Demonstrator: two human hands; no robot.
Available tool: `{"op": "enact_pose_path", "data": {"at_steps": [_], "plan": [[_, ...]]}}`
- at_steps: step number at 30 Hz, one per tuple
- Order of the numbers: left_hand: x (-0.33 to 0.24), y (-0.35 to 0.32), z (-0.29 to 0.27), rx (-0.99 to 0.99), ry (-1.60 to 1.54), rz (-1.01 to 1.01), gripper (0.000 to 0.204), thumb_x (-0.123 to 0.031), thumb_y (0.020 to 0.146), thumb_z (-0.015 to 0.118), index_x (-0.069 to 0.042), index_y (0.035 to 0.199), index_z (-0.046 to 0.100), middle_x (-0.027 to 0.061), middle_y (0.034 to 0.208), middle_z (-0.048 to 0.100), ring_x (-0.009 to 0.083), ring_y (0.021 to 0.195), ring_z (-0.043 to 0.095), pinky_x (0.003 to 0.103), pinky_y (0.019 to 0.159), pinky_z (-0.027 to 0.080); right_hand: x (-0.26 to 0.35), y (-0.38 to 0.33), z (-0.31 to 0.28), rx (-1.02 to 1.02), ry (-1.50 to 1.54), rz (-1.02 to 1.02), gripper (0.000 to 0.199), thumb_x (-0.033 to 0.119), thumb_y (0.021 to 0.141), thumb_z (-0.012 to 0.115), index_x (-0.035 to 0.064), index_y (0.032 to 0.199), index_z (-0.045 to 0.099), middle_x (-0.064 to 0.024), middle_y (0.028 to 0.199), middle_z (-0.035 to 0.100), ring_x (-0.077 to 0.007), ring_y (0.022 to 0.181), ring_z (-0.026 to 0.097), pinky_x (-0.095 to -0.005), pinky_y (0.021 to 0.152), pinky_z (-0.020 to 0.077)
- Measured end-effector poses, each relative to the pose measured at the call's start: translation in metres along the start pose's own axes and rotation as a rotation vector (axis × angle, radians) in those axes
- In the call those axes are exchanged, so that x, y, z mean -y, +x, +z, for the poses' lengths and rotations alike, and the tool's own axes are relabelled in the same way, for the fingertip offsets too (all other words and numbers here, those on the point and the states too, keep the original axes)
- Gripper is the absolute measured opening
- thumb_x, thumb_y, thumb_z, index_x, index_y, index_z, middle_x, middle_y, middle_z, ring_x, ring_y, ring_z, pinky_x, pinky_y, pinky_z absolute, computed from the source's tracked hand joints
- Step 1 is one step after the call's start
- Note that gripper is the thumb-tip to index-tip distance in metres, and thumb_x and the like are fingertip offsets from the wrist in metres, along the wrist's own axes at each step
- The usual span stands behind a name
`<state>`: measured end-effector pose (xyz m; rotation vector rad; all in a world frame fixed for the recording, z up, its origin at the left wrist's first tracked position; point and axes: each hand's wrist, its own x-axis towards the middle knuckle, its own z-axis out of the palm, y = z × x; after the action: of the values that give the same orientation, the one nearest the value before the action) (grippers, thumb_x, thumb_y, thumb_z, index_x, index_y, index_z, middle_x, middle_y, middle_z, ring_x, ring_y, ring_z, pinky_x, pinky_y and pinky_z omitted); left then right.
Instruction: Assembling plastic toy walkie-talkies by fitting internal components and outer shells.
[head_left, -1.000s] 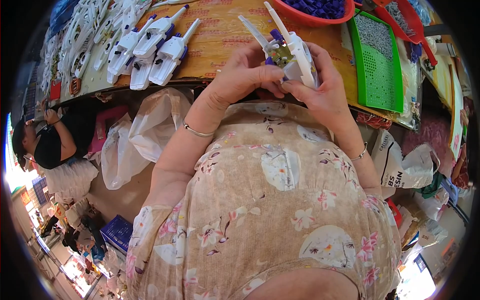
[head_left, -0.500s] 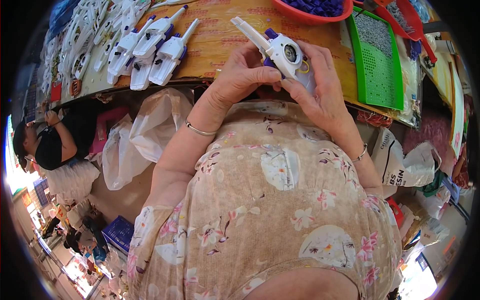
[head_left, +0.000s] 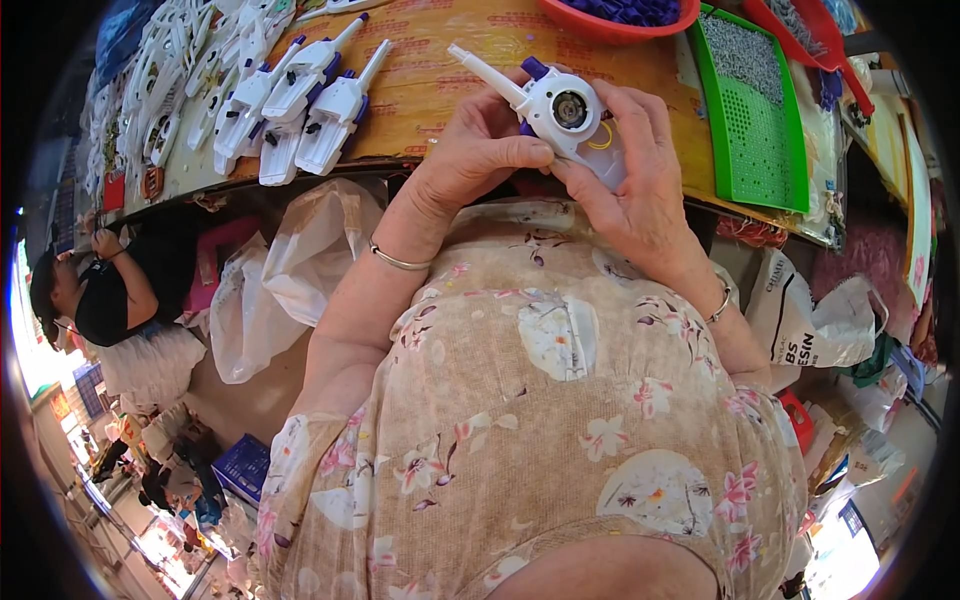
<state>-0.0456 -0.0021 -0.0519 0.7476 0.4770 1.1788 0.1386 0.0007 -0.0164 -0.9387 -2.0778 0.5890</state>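
Both my hands hold one white plastic toy gun half (head_left: 556, 105) with a purple part and a round opening that shows a small motor. My left hand (head_left: 480, 150) pinches it from the left, thumb on its lower edge. My right hand (head_left: 632, 185) cups it from below and the right, fingers wrapped over its body. The piece is held above the near edge of the wooden table (head_left: 440, 85), its thin barrel pointing up and left.
A row of finished white and purple toy guns (head_left: 295, 105) lies on the table's left. A green perforated tray (head_left: 757, 115) and a red bowl of purple parts (head_left: 620, 15) sit at the right. Plastic bags (head_left: 290, 280) hang below. Another person (head_left: 110, 290) sits at far left.
The toy piece has been turned in my hands, so its round motor opening now faces up and its barrel points up-left. Both hands kept hold of it.
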Motion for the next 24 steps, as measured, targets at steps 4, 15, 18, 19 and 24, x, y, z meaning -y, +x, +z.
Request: {"op": "enact_pose_path", "data": {"at_steps": [4,15,18,19,24], "plan": [[0.0,0.0,-0.001,0.023,-0.016,0.001,0.058,0.006,0.07,0.07,-0.002,0.122,0.048,0.0062,0.111,0.058,0.0179,0.103,0.056,0.032,0.088,0.05,0.002,0.0,0.0,-0.023,0.007,0.018,0.06,0.013,0.071,0.071,-0.0006,0.123,0.044,-0.0175,0.113,0.047,-0.0322,0.104,0.049,-0.037,0.088,0.0419],[-0.001,-0.001,0.003,0.007,0.017,-0.009,0.057,0.004,0.07,0.071,-0.003,0.122,0.049,0.0052,0.113,0.057,0.0171,0.105,0.055,0.033,0.094,0.045,0.004,0.001,0.0,-0.055,-0.013,0.016,0.059,0.008,0.065,0.074,-0.0002,0.118,0.051,-0.0172,0.107,0.05,-0.0313,0.098,0.052,-0.0359,0.083,0.0448],[0.003,0.0,0.004,-0.016,0.07,0.017,0.058,0.0,0.07,0.071,-0.003,0.123,0.048,0.0054,0.113,0.058,0.0176,0.105,0.055,0.033,0.093,0.045,0.004,0.001,0.003,-0.062,-0.039,0.022,0.059,0.006,0.064,0.074,-0.0005,0.118,0.051,-0.0174,0.106,0.05,-0.0316,0.098,0.052,-0.036,0.082,0.0447],[0.004,0.001,0.005,-0.032,0.124,0.046,0.06,-0.003,0.07,0.072,-0.003,0.125,0.047,0.0058,0.113,0.058,0.0183,0.105,0.055,0.033,0.093,0.044,0.004,0.0,0.004,-0.062,-0.053,0.018,0.059,0.005,0.064,0.074,-0.0007,0.118,0.051,-0.0178,0.106,0.05,-0.0319,0.098,0.051,-0.0361,0.083,0.0446],[0.006,0.0,0.015,-0.161,0.201,0.04,0.051,-0.003,0.071,0.072,-0.004,0.118,0.052,0.0024,0.103,0.061,0.0125,0.093,0.058,0.028,0.083,0.049,0.006,-0.001,0.005,-0.05,-0.076,0.031,0.059,0.004,0.063,0.074,-0.0009,0.118,0.05,-0.0188,0.108,0.048,-0.0329,0.099,0.05,-0.0365,0.083,0.0442]]}}
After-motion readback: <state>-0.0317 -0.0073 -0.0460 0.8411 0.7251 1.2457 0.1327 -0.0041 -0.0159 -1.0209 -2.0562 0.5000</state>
